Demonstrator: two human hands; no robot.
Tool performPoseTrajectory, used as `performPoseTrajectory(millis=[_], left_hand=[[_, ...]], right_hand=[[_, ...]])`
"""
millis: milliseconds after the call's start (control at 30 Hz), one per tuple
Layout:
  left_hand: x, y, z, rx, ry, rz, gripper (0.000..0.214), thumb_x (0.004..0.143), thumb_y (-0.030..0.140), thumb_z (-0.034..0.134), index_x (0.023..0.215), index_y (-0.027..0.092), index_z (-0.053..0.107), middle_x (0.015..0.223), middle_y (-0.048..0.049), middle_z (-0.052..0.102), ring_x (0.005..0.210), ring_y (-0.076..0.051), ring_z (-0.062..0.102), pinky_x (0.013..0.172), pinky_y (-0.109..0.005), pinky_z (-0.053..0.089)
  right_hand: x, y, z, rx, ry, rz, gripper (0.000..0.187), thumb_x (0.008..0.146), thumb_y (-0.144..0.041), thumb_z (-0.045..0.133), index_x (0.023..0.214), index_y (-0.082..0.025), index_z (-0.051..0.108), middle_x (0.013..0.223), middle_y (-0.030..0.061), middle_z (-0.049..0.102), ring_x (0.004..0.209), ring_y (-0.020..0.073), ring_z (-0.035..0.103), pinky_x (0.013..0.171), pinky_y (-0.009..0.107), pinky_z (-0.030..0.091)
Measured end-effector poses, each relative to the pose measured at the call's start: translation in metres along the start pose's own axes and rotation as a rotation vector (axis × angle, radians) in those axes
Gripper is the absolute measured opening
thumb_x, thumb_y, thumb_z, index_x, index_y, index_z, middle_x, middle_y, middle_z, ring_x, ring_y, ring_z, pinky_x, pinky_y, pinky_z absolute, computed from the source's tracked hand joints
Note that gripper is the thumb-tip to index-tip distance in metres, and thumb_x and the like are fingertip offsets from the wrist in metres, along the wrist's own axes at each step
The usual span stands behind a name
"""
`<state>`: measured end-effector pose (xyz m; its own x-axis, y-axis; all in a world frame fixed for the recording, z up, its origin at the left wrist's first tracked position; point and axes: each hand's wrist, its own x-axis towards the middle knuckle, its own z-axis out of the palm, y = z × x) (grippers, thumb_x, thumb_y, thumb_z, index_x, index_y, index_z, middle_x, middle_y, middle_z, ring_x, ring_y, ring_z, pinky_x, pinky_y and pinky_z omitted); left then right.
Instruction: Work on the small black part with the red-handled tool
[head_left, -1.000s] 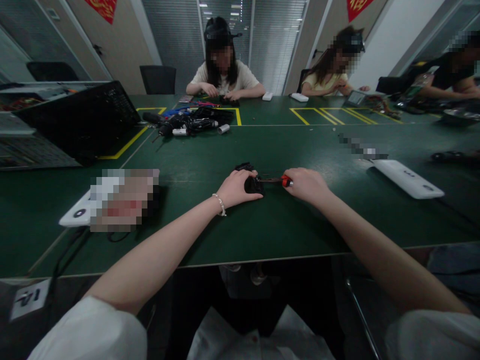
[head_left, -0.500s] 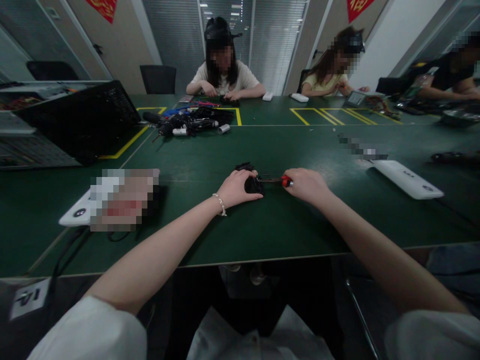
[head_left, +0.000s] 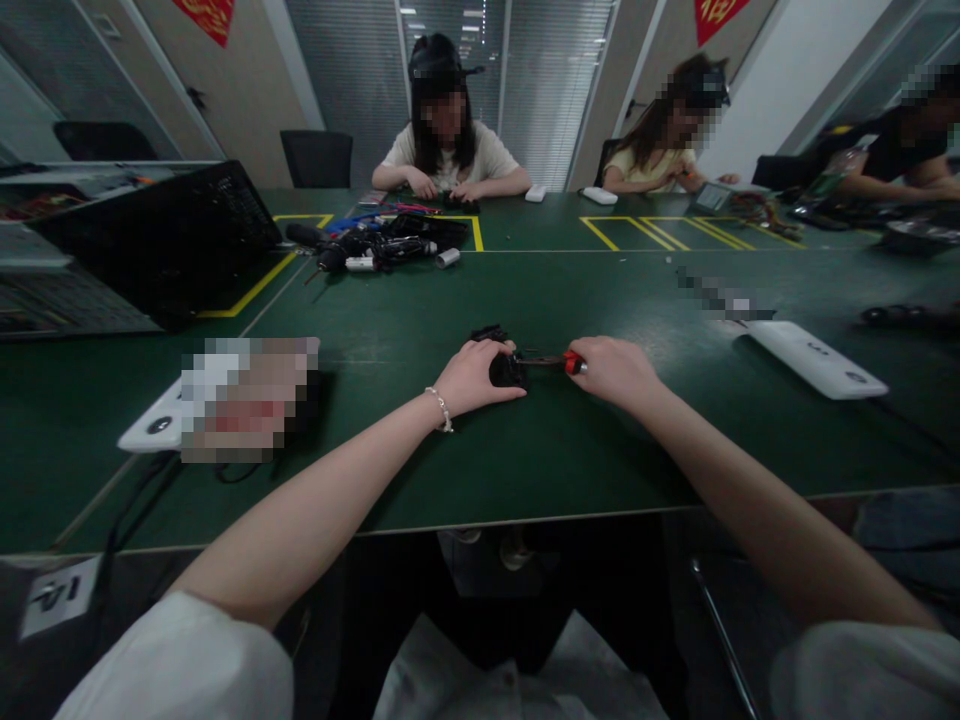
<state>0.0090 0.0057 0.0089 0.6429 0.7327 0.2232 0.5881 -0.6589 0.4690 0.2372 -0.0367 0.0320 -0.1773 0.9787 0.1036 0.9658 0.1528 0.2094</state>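
My left hand (head_left: 472, 375) curves round a small black part (head_left: 509, 371) on the green table, thumb on the near side and fingers over the top. Its kind cannot be made out; some dark pieces of it show past my fingertips. In my right hand (head_left: 611, 368) is what looks like a screwdriver (head_left: 574, 363) with a red handle, lying nearly level. Its thin shaft points left and its tip meets the black part beside my left fingers. My right fingers are wrapped round the handle and hide most of it.
A power bank (head_left: 817, 358) lies to the right, and another (head_left: 154, 420) to the left beside a blurred-out item. A tangle of cables and a drill-like tool (head_left: 352, 245) sits farther back. An open computer case (head_left: 165, 240) stands left. Several people sit opposite.
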Motion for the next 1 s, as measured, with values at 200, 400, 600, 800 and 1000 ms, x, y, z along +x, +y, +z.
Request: performPoseTrajectory(millis=[200,400,600,800,1000], left_hand=[[0.0002,0.0008,-0.0005,0.011,0.004,-0.001,0.056,0.069,0.055,0.067,0.11,0.018,0.056,0.122,-0.0077,0.058,0.114,-0.029,0.05,0.096,-0.044,0.041],[0.0002,0.0,0.0007,0.013,0.012,0.005,0.056,0.068,0.055,0.068,0.11,0.019,0.056,0.122,-0.0071,0.058,0.114,-0.029,0.051,0.096,-0.043,0.04],[0.0008,-0.0025,0.0025,0.013,0.021,0.009,0.056,0.069,0.056,0.068,0.11,0.019,0.056,0.123,-0.0068,0.058,0.114,-0.029,0.05,0.097,-0.042,0.04],[0.0002,-0.0008,0.0008,0.011,0.012,-0.003,0.056,0.068,0.055,0.068,0.11,0.019,0.057,0.123,-0.0069,0.058,0.113,-0.029,0.05,0.096,-0.043,0.041],[0.0,-0.0003,-0.0006,0.006,-0.003,-0.002,0.057,0.069,0.055,0.067,0.111,0.018,0.056,0.125,-0.0069,0.057,0.114,-0.029,0.05,0.097,-0.044,0.04]], right_hand=[[0.0003,0.0001,0.0009,0.007,0.008,-0.021,0.021,0.079,-0.031,0.047,0.089,-0.019,0.061,0.089,0.0081,0.067,0.077,0.0205,0.059,0.058,0.03,0.037],[0.0006,0.0,0.0024,-0.008,0.009,-0.021,0.022,0.08,-0.031,0.046,0.09,-0.019,0.062,0.091,0.008,0.067,0.08,0.0204,0.059,0.059,0.029,0.037],[0.0001,-0.0006,0.001,-0.006,0.014,-0.015,0.021,0.08,-0.031,0.046,0.088,-0.02,0.061,0.089,0.007,0.067,0.077,0.0198,0.059,0.058,0.029,0.036],[-0.0004,0.0001,0.0006,-0.002,0.013,-0.019,0.021,0.08,-0.032,0.045,0.088,-0.019,0.061,0.088,0.0074,0.066,0.077,0.0198,0.059,0.057,0.029,0.036],[-0.0013,-0.0012,-0.0012,-0.004,0.016,-0.022,0.022,0.08,-0.031,0.045,0.088,-0.019,0.061,0.088,0.0078,0.066,0.076,0.0197,0.058,0.057,0.029,0.036]])
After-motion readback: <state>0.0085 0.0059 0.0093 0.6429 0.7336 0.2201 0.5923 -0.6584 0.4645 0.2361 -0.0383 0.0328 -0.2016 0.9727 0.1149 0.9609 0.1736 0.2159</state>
